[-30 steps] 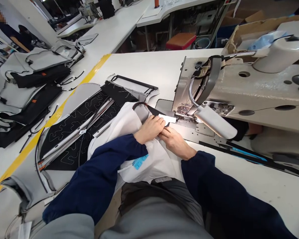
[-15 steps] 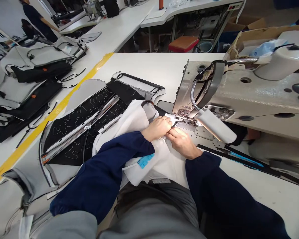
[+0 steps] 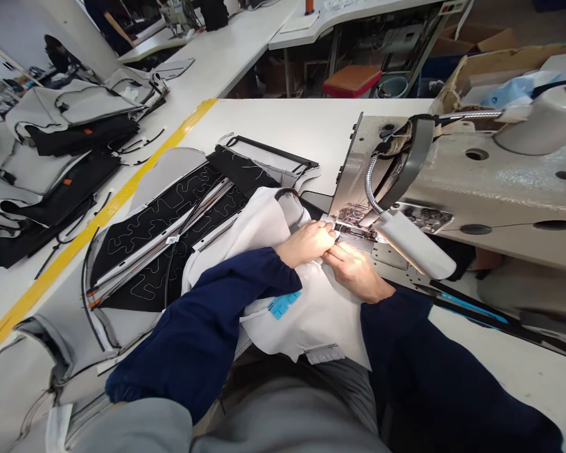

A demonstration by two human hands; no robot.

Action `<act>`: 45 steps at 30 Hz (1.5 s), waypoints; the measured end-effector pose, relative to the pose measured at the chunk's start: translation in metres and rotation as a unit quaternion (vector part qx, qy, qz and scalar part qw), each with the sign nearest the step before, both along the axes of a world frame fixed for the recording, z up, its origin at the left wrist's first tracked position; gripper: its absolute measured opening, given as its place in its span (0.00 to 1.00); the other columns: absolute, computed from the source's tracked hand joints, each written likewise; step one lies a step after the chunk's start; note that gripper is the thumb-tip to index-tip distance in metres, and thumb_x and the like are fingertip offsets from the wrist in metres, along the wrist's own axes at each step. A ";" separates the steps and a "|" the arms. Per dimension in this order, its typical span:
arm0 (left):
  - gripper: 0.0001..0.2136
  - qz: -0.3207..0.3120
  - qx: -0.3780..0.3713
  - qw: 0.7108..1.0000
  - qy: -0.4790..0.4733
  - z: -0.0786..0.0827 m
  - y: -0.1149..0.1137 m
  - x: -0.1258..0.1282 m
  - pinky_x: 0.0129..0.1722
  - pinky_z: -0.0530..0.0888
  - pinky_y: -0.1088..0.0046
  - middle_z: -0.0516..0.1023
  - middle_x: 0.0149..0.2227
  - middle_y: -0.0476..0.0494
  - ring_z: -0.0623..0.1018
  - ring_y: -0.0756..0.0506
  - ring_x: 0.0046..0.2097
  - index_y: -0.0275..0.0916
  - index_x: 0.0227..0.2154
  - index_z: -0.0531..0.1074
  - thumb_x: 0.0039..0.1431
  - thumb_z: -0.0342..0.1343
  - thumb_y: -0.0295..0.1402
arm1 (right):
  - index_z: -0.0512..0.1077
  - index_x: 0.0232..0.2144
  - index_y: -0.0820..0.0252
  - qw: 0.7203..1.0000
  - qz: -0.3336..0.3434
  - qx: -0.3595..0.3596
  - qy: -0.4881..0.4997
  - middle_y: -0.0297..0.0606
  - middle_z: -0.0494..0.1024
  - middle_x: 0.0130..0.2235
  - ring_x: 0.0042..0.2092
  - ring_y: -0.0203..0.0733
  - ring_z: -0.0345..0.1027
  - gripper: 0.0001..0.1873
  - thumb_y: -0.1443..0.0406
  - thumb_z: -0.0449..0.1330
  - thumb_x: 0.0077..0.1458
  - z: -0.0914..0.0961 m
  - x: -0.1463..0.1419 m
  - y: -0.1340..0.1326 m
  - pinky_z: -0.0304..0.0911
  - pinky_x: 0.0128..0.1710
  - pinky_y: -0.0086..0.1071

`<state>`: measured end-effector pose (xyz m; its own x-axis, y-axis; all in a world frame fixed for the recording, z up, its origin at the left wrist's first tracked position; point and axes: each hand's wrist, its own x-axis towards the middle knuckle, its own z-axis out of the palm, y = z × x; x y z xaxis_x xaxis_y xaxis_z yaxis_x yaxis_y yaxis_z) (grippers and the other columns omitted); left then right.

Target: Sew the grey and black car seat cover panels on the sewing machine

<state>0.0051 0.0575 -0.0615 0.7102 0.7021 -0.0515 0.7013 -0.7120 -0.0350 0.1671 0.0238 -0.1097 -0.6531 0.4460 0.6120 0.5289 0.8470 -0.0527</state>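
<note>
A white fabric cover [image 3: 259,220] with a blue tab [image 3: 284,304] lies bunched beneath my hands and drapes toward my lap. My left hand [image 3: 309,243] is closed on its edge beside the needle area of the sewing machine [image 3: 387,157]. Close by on the right, my right hand [image 3: 356,267] pinches the same fabric, fingers curled near the presser foot. Both hands nearly touch. The fingertips and the exact seam are partly hidden. A lit lamp [image 3: 415,244] shines on the stitching spot.
Black quilted panels [image 3: 158,236] with grey edging lie to the left. Past the yellow tape [image 3: 108,201] sit more grey and black covers [image 3: 70,138]. A tool with a blue handle [image 3: 474,307] rests right of the machine. A thread cone [image 3: 542,123] stands on top.
The whole view has shifted slightly, moving the scene a little to the right. Both hands stay on the fabric at the needle area, and the lower fabric hangs a bit more spread out.
</note>
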 end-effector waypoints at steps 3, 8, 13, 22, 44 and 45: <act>0.12 -0.005 -0.011 1.000 -0.007 0.000 -0.001 -0.003 0.53 0.69 0.68 0.73 0.54 0.34 0.73 0.43 0.54 0.31 0.48 0.73 0.67 0.48 0.25 | 0.76 0.34 0.64 0.999 -0.019 -0.010 -0.028 0.42 0.74 0.33 0.37 0.45 0.59 0.18 0.77 0.46 0.62 0.004 -0.005 -0.009 0.59 0.39 0.35; 0.11 0.027 -0.026 0.999 -0.035 0.012 -0.004 -0.014 0.56 0.63 0.62 0.75 0.48 0.41 0.69 0.41 0.53 0.37 0.43 0.77 0.66 0.49 0.28 | 0.73 0.47 0.71 0.996 -0.029 -0.049 -0.071 0.50 0.73 0.41 0.47 0.51 0.61 0.20 0.75 0.42 0.65 0.012 -0.022 -0.033 0.59 0.49 0.41; 0.11 0.009 -0.033 0.999 -0.018 0.020 -0.007 -0.014 0.53 0.60 0.64 0.74 0.44 0.40 0.69 0.42 0.49 0.37 0.38 0.79 0.65 0.51 0.29 | 0.75 0.39 0.66 0.994 -0.049 -0.048 -0.085 0.45 0.72 0.35 0.36 0.46 0.60 0.18 0.75 0.44 0.66 0.002 -0.026 -0.041 0.59 0.37 0.37; 0.10 -0.025 -0.035 0.999 0.004 0.014 -0.002 -0.011 0.48 0.64 0.65 0.74 0.44 0.39 0.71 0.42 0.49 0.37 0.37 0.79 0.65 0.52 0.31 | 0.75 0.38 0.64 0.995 -0.052 -0.014 -0.078 0.42 0.74 0.35 0.35 0.44 0.61 0.16 0.74 0.47 0.66 -0.009 -0.020 -0.034 0.57 0.36 0.37; 0.11 -0.005 -0.080 0.996 -0.029 0.008 0.017 0.002 0.47 0.65 0.63 0.77 0.41 0.38 0.74 0.41 0.47 0.34 0.33 0.78 0.59 0.50 0.27 | 0.76 0.36 0.62 0.991 -0.105 -0.043 -0.066 0.39 0.78 0.32 0.33 0.38 0.69 0.16 0.76 0.49 0.63 -0.007 -0.009 -0.013 0.54 0.29 0.32; 0.11 0.002 -0.079 0.997 -0.025 0.006 0.018 0.004 0.48 0.66 0.63 0.78 0.41 0.38 0.74 0.40 0.47 0.33 0.34 0.78 0.58 0.50 0.26 | 0.75 0.34 0.62 0.992 -0.104 -0.040 -0.052 0.39 0.77 0.31 0.33 0.38 0.69 0.16 0.76 0.49 0.62 -0.009 -0.008 -0.012 0.55 0.30 0.32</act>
<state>0.0088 0.0753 -0.0552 0.7120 0.6906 -0.1273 0.7021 -0.7032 0.1123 0.1594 0.0120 -0.1187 -0.5995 0.6225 0.5031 0.6980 0.7142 -0.0520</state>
